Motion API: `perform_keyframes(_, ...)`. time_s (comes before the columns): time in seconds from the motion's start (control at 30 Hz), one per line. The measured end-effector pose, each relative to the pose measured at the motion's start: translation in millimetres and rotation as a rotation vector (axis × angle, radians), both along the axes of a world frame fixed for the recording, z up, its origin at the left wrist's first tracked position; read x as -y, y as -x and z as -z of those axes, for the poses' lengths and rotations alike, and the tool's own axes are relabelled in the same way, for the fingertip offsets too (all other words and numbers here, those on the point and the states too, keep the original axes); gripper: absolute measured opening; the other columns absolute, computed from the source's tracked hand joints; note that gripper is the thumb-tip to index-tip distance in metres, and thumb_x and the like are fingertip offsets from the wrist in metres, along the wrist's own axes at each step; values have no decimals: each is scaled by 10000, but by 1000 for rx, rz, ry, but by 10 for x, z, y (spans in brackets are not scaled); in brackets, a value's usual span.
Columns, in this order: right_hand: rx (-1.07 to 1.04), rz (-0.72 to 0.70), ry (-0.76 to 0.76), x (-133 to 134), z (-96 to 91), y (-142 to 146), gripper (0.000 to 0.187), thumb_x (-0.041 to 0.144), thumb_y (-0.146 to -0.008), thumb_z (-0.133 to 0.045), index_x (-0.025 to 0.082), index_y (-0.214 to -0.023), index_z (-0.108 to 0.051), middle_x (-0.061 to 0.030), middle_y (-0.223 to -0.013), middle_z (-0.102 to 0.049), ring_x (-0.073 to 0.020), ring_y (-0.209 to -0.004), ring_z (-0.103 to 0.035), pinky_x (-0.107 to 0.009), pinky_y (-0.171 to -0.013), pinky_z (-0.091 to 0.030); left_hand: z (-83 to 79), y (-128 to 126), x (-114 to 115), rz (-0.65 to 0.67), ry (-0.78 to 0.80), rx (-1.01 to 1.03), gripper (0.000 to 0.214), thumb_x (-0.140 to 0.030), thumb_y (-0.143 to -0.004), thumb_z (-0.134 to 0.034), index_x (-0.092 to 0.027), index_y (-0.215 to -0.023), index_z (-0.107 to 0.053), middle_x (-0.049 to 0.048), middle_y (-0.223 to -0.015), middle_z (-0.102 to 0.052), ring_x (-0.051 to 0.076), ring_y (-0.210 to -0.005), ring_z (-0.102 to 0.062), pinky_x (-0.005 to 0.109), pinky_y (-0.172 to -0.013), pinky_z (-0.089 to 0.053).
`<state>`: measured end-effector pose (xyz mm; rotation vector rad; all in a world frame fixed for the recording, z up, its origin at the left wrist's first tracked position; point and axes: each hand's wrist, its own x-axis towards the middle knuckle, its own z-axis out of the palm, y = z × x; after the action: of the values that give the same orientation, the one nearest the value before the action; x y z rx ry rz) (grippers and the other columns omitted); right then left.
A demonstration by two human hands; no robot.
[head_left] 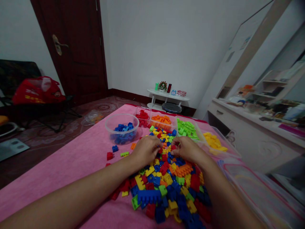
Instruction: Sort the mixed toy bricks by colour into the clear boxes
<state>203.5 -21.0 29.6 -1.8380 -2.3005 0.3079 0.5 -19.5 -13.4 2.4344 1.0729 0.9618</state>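
A mixed pile of plastic building blocks (168, 178) in red, blue, yellow, green and orange spreads over the pink cloth (95, 159). Over the pile's far part, my left hand (147, 149) has its fingers curled together. Red shows at its fingertips, but what they hold is hidden. Facing it, my right hand (185, 148) pinches a red building block (173, 147). Behind my left hand stands a round clear tub (108, 127) of blue blocks. Clear boxes hold red blocks (143, 116), orange blocks (162, 120), green blocks (187, 128) and yellow blocks (214, 141).
Loose on the cloth at the left lie a red block (110, 156), a blue block (115, 148) and a green block (124, 154). Clear plastic lids or boxes (252, 187) lie along the right edge. Beyond stand a white shelf (164, 93) and a dresser (250, 121).
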Motion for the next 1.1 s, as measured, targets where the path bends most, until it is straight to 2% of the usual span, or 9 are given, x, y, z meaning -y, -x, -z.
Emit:
perform_keyframes(0.1,5,-23,-78,35,-57,23,97,252,-641,-688,201,-721,-667,14,-649,-612,-136,-596,-520,-230,-519,-288,4,-19,-39,-11,175,265,185,-133,-758,-501,-175,-837,-664,41,-783,-669,171,-734,-614,267,-671,-459)
perform_keyframes(0.2,-98,-108,-88,85,-66,121,164,275,-692,-658,227,-843,-697,11,-707,-631,-136,-626,-529,-225,-540,-303,18,-28,-107,19,508,572,189,-160,-735,-517,-159,-902,-606,2,-644,-617,132,-559,-588,217,-517,-435)
perform_keyframes(0.3,-122,-145,-44,126,9,274,190,287,-679,-676,237,-862,-698,12,-713,-628,-138,-636,-533,-222,-542,-300,-9,-18,-138,14,761,772,288,-140,-681,-540,-147,-967,-565,-14,-606,-594,107,-494,-566,197,-476,-434)
perform_keyframes(0.43,-13,-150,-47,140,117,392,161,200,-627,-661,236,-782,-686,11,-704,-629,-138,-629,-522,-228,-543,-283,-96,13,-113,86,946,1012,308,-142,-629,-529,-138,-934,-569,43,-775,-630,107,-590,-595,198,-509,-455)
perform_keyframes(0.53,-43,-131,-84,160,49,372,202,195,-634,-612,232,-815,-695,13,-628,-592,-131,-569,-484,-232,-511,-265,-153,42,-112,139,956,1053,230,-254,-675,-552,-134,-865,-600,42,-765,-606,97,-574,-554,175,-456,-381)
perform_keyframes(0.67,-115,-170,-60,231,-197,280,201,251,-670,-596,227,-839,-704,27,-565,-551,-122,-518,-450,-232,-485,-255,-220,78,-81,119,691,669,266,-404,-714,-615,-140,-686,-635,-4,-589,-538,69,-456,-414,188,-419,-268)
perform_keyframes(0.77,-129,-172,-51,250,-316,194,151,255,-684,-588,208,-775,-699,27,-558,-542,-117,-515,-456,-231,-479,-258,-249,66,60,169,409,202,255,-437,-674,-685,-183,-668,-686,-7,-547,-556,103,-484,-456,212,-469,-302)
perform_keyframes(0.87,-133,-123,-74,216,-325,111,161,281,-681,-614,191,-781,-702,29,-542,-516,-113,-505,-448,-226,-468,-252,-237,3,246,162,176,-75,292,-478,-583,-761,-227,-723,-710,11,-571,-597,160,-548,-533,240,-510,-338)
perform_keyframes(1.1,-52,-84,-92,133,-219,18,200,292,-699,-617,188,-843,-708,-8,-650,-614,-141,-588,-524,-229,-512,-313,-185,-66,307,126,121,-414,201,-354,-757,-599,-194,-836,-692,92,-805,-682,221,-727,-613,276,-613,-407)
